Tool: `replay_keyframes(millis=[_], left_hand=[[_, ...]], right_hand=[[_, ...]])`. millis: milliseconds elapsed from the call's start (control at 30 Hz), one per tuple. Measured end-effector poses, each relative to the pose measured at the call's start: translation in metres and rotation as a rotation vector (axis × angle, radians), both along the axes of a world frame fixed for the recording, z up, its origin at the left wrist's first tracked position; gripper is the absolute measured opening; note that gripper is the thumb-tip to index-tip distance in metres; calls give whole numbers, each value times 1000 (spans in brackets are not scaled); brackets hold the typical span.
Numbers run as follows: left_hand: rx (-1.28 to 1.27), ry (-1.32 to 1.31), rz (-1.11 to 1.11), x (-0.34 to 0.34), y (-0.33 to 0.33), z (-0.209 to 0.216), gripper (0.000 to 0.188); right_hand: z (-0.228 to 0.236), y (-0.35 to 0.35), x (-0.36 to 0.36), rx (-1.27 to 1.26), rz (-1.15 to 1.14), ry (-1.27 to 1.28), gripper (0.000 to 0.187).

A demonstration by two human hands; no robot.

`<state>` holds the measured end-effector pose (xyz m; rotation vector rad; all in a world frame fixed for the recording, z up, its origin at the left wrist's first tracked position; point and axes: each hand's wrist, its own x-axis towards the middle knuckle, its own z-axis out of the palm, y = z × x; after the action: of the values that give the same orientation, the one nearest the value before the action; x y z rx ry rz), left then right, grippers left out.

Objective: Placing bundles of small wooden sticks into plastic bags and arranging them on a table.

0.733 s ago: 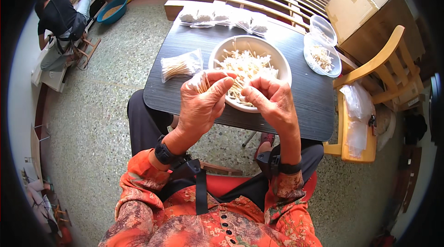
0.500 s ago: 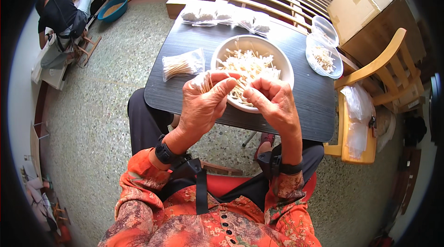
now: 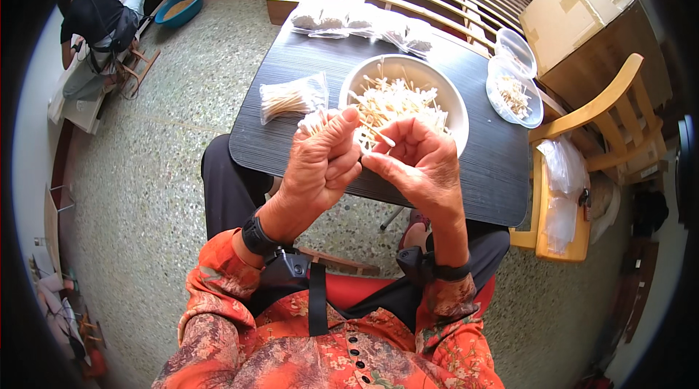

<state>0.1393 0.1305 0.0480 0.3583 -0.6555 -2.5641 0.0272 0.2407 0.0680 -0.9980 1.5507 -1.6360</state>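
My left hand (image 3: 320, 152) is closed around a bundle of cotton swabs (image 3: 313, 122), whose white tips stick out beside the index finger. Close against it, my right hand (image 3: 419, 160) pinches thumb to fingers on a cotton swab (image 3: 380, 136); the grip itself is partly hidden. Both hands hover over the near rim of a white bowl (image 3: 459, 116) heaped with loose cotton swabs (image 3: 400, 101). Left of the bowl lies a clear bag of cotton swabs (image 3: 291, 98) on the dark table (image 3: 255, 145).
Several filled clear bags (image 3: 364, 24) line the table's far edge. A clear plastic tub (image 3: 535, 116) with some swabs sits at the right. Beyond are a wooden chair (image 3: 619, 105) holding plastic bags (image 3: 562, 163), a cardboard box (image 3: 575, 7), and a seated person (image 3: 102, 18) at far left.
My left fingers have curled in more tightly around the bundle. My right hand has shifted slightly left and down, and a swab now shows between the two hands.
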Motion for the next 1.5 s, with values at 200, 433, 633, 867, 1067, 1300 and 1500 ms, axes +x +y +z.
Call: replay_keyframes(millis=[200, 433, 633, 867, 1067, 1300, 1500], left_hand=[[192, 46, -142, 2, 2, -5, 18], [227, 147, -192, 0, 4, -9, 18], [13, 101, -29, -1, 12, 0, 15], [-49, 102, 22, -2, 12, -7, 15], [-110, 92, 43, -4, 16, -6, 19], [16, 70, -45, 0, 15, -8, 28], [8, 64, -90, 2, 7, -12, 32]], right_hand=[[-6, -9, 19, -133, -168, -2, 20], [-17, -11, 21, -218, -367, 336, 14], [-6, -8, 25, -239, -205, -386, 14], [-6, -8, 28, -239, -172, -524, 14], [-9, -8, 35, -230, -233, -339, 12], [-15, -10, 35, -321, -426, 426, 11], [-20, -15, 32, -412, -434, 867, 14]])
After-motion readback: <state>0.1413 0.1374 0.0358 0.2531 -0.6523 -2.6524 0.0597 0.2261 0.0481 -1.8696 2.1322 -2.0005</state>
